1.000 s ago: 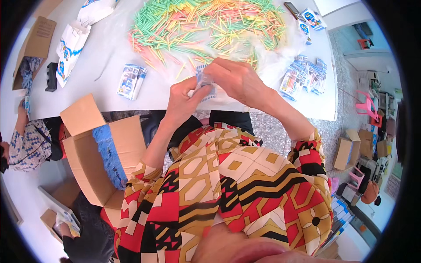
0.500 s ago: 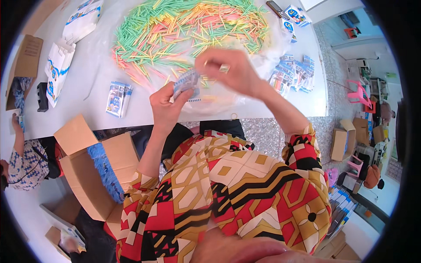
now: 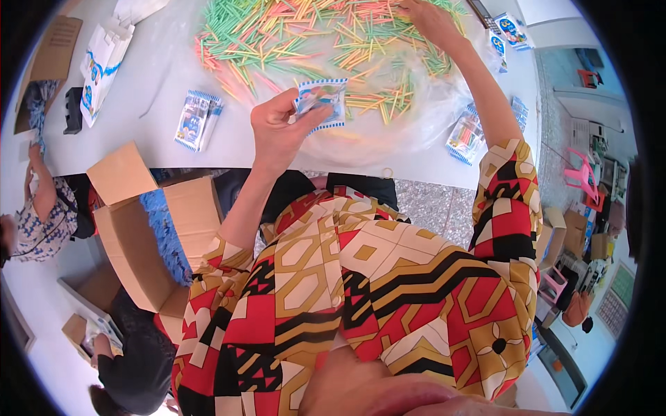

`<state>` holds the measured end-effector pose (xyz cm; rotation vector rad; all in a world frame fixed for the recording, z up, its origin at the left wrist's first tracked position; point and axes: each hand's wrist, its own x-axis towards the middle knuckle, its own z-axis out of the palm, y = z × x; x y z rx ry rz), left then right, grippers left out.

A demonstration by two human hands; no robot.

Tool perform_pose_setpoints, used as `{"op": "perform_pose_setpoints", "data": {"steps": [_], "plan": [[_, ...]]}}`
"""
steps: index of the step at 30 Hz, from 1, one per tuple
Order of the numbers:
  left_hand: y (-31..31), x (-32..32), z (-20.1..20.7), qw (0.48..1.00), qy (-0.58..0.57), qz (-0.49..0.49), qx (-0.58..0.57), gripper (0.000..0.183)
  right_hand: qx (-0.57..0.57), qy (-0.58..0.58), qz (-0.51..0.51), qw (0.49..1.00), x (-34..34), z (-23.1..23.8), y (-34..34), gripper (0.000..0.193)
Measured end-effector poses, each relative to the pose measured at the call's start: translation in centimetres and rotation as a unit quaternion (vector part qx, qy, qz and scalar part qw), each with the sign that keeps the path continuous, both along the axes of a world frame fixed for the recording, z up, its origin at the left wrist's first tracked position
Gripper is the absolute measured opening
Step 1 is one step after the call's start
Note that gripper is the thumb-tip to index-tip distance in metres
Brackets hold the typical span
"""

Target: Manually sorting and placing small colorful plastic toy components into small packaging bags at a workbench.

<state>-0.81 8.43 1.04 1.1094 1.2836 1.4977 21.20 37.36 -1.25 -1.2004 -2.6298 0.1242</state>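
My left hand [image 3: 277, 132] is closed on a small plastic packet [image 3: 333, 93] with blue-and-white edges, held upright above the table's front part. Coloured bits show through its film. My right hand [image 3: 436, 26] reaches to the far side, into a broad pile of thin sticks [image 3: 305, 38] in green, yellow, pink and orange. Its fingers are bent together at the sticks, partly cut off by the picture's top edge, so what they grip is not clear. The pile lies on a clear plastic sheet [image 3: 423, 132].
Filled packets [image 3: 198, 121] lie stacked on the left, and more packets [image 3: 466, 135] sit beneath my right forearm. A white paper bag [image 3: 104, 62] and black holder [image 3: 73, 111] stand far left. An open cardboard box [image 3: 132, 243] is beside my left arm. Other people work at the left.
My right hand has gone from beside the packet to the far right part of the stick pile. My left hand still holds the packet, now turned more face-on. The whole view has shifted slightly.
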Motion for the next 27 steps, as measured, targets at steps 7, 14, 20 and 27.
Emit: {"op": "perform_pose_setpoints", "data": {"steps": [7,14,20,27], "plan": [[-0.4,0.1,-0.2,0.999,-0.038,0.024,0.012,0.023,0.014,-0.036,0.056,0.998,-1.2,-0.3,0.5,0.025],[-0.3,0.3,-0.1,0.998,-0.057,0.000,0.000,0.023,0.139,0.173,0.238,0.946,1.4,-3.6,2.3,0.029],[-0.5,-0.2,-0.4,0.998,-0.061,0.001,0.002,0.023,0.060,0.083,0.085,0.991,0.2,-1.2,0.1,0.016],[-0.6,0.1,0.0,0.999,-0.049,0.020,0.012,0.022,0.036,0.133,0.028,0.990,0.1,2.1,-1.4,0.008]]}}
